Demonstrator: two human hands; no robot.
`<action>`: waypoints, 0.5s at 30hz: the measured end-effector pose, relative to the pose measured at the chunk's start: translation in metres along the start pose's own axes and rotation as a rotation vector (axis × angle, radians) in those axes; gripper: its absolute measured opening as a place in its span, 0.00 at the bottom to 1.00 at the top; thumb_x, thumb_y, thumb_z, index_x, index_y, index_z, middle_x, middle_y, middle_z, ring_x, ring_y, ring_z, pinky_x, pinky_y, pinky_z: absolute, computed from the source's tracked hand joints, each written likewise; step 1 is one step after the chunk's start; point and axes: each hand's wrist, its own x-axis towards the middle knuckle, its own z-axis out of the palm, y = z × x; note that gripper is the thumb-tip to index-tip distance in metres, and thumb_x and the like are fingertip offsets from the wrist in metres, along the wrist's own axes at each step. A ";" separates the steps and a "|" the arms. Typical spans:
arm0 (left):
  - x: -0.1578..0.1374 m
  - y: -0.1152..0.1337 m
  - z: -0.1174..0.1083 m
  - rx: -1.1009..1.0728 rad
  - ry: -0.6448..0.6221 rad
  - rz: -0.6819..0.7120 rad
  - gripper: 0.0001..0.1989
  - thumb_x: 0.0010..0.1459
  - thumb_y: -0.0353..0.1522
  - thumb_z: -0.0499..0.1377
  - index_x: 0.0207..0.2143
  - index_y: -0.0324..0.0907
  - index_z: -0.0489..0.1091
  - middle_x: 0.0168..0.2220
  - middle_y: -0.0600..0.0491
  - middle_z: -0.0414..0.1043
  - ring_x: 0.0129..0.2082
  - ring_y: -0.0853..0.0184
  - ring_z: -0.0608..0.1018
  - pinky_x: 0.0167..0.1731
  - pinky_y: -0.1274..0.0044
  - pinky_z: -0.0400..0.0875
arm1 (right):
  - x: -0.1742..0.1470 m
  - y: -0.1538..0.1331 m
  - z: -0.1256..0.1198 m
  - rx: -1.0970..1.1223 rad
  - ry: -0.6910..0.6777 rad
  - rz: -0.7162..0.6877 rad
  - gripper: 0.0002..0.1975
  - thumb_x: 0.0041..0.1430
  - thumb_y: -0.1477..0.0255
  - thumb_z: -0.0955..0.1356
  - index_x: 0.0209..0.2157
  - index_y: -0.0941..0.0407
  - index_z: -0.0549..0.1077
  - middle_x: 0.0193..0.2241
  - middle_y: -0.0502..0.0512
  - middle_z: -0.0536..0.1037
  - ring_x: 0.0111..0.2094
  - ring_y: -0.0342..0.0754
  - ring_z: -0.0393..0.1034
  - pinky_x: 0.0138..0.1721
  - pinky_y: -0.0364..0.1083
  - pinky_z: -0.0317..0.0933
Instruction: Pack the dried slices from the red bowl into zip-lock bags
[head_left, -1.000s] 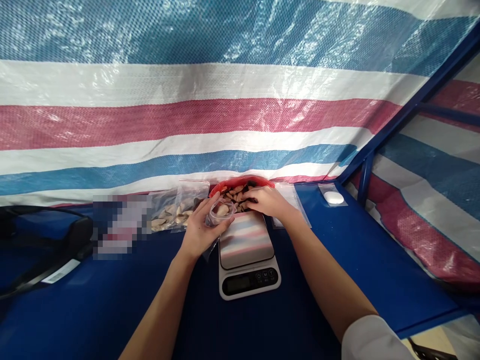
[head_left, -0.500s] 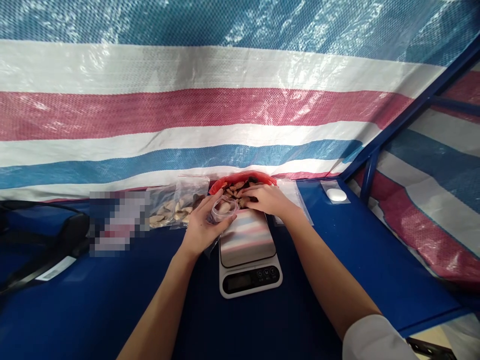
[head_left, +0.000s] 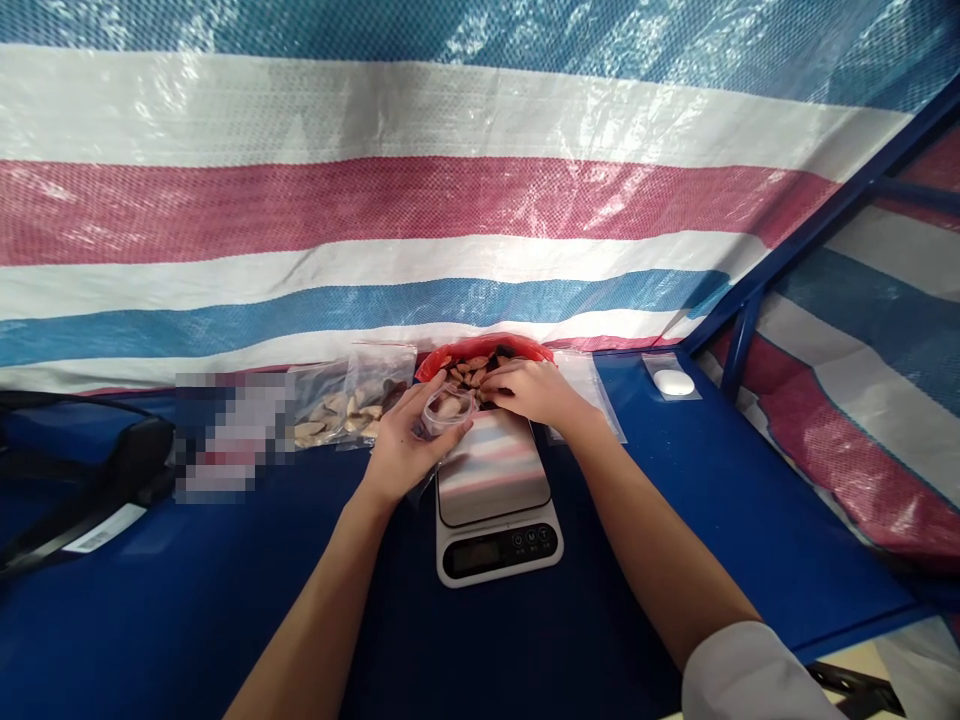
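My left hand is wrapped round a small clear plastic cup with a pale lump inside. It holds the cup over the back left of a white kitchen scale with a shiny metal plate. Behind the scale, a red plastic bag lies open, filled with brown, shell-like pieces. My right hand reaches in among these pieces at the bag's right side. Its fingers are curled together, and whatever lies between them is hidden. On the scale's plate I see only reflected stripes.
Left of the bag are clear zip bags of pale pieces. A flat clear bag lies to its right, then a white rounded object. A black strap-like item sits far left. Striped sheeting hangs behind the blue table.
My right hand has shifted slightly within the brown pieces, its fingers drawn closer together. The left hand keeps the cup in nearly the same place. The whole view has moved a little.
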 end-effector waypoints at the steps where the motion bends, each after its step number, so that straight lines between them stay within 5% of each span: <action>1: 0.000 0.000 0.000 0.000 0.000 0.000 0.33 0.55 0.46 0.68 0.61 0.42 0.71 0.57 0.43 0.76 0.56 0.52 0.78 0.57 0.62 0.73 | 0.000 0.000 0.001 0.002 -0.001 0.004 0.12 0.67 0.71 0.67 0.43 0.50 0.84 0.47 0.51 0.84 0.50 0.53 0.75 0.43 0.47 0.64; 15: -0.001 -0.001 0.002 -0.031 -0.008 -0.006 0.33 0.56 0.44 0.68 0.62 0.41 0.70 0.57 0.44 0.76 0.57 0.52 0.78 0.59 0.61 0.71 | -0.001 0.000 0.001 0.018 0.012 -0.009 0.11 0.67 0.68 0.68 0.44 0.49 0.84 0.45 0.52 0.85 0.49 0.52 0.75 0.44 0.46 0.64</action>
